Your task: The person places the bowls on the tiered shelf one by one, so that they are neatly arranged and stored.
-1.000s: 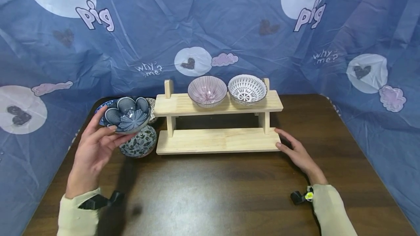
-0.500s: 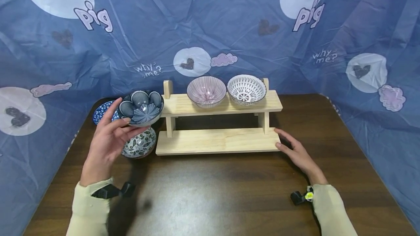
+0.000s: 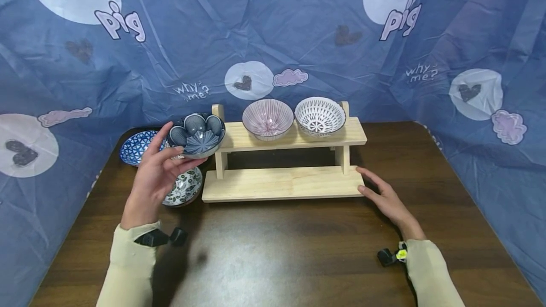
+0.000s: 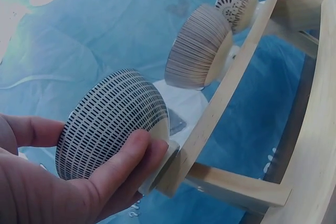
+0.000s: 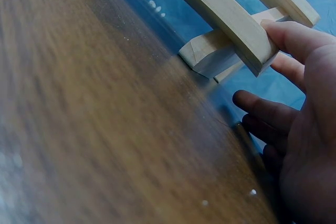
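My left hand (image 3: 151, 181) holds a dark blue patterned bowl (image 3: 200, 136), thumb at the near side and fingers around the rim and underside. The bowl is at the left end of the upper tier of a two-tier wooden rack (image 3: 281, 184). In the left wrist view the bowl (image 4: 113, 124) is tilted, its foot close to the board's end; whether they touch I cannot tell. My right hand (image 3: 390, 205) grips the right end of the lower board with thumb and a finger; its other fingers (image 5: 268, 114) hang off the board.
A purple-striped bowl (image 3: 268, 120) and a black-and-white bowl (image 3: 320, 116) stand on the upper tier. Left of the rack, a blue-and-white bowl (image 3: 136, 148) and a green leaf-patterned bowl (image 3: 185, 187) are on the brown table (image 3: 273, 259). A blue cloth (image 3: 273, 27) hangs behind.
My left hand has carried the dark blue bowl rightward, from above the other bowls to the rack's left end. The right hand has stayed at the lower board.
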